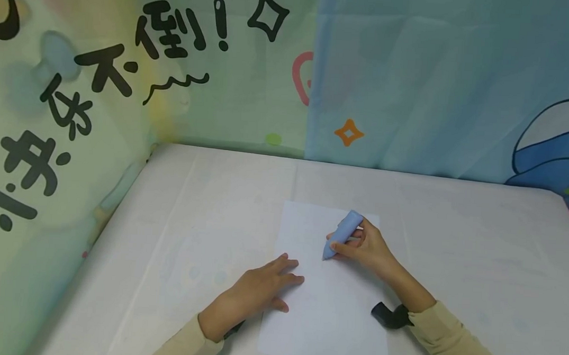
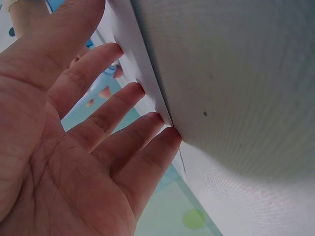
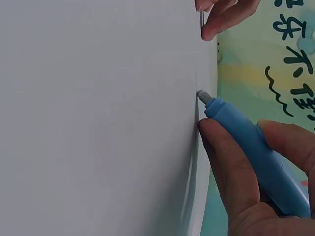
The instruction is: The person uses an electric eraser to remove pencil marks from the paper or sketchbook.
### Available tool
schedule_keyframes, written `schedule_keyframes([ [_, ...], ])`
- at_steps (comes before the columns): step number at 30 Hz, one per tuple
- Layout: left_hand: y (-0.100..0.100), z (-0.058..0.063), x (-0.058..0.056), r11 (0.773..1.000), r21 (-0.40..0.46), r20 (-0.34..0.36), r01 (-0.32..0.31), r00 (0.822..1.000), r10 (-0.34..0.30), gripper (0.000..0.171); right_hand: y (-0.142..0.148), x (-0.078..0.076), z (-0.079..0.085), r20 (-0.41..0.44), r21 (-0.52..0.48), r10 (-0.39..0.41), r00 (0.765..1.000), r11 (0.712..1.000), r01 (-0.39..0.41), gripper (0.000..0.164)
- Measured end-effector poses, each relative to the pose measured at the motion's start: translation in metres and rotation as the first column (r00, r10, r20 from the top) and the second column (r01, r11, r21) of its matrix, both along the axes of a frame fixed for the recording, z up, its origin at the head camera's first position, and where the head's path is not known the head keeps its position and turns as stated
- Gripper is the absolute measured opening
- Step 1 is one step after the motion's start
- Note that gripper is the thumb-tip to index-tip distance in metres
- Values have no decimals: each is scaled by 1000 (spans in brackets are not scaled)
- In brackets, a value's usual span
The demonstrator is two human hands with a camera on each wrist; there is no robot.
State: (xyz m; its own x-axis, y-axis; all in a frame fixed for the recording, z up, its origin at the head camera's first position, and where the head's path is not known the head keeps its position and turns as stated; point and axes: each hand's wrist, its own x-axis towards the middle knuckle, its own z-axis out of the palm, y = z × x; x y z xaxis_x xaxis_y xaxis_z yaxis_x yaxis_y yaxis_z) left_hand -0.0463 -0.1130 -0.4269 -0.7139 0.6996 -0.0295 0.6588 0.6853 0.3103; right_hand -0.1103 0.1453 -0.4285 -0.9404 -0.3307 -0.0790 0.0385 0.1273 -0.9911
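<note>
A white sheet of paper (image 1: 325, 327) lies on the white-covered table. My right hand (image 1: 374, 250) pinches a thick light-blue pen (image 1: 344, 232) between thumb and fingers, tilted, with its point down at the paper's upper middle. In the right wrist view the pen (image 3: 256, 147) has a short grey tip right at the sheet's surface. My left hand (image 1: 258, 287) rests with spread fingers on the sheet's left edge. The left wrist view shows the palm of that hand (image 2: 88, 157), its fingertips touching the paper by its edge and nothing held.
The white table cover (image 1: 206, 222) spreads around the sheet. A printed backdrop (image 1: 412, 88) with black characters and coloured shapes stands behind the table and along the left. A black wrist camera (image 1: 393, 315) sits below my right wrist.
</note>
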Motion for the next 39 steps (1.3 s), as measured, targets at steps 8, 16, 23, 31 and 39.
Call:
schedule_keyframes([
  [8,1,0,0,1000,-16,-10,-2,1000,2,59,-1,7,0,19,-3,21,1000,1000,-21,43],
  [16,1,0,0,1000,-25,-4,-4,1000,3,58,0,13,0,13,-11,48,999,999,-48,42],
  [23,1,1,0,1000,-27,3,-6,1000,6,58,-1,14,1,-4,-1,50,999,999,-50,42],
  [31,0,0,0,1000,1,1,3,1000,-3,58,-2,8,-1,-27,7,19,999,1000,-19,43],
  [39,0,-1,0,1000,-3,-5,3,1000,-3,58,-1,1,-4,-31,3,-12,999,1000,12,42],
])
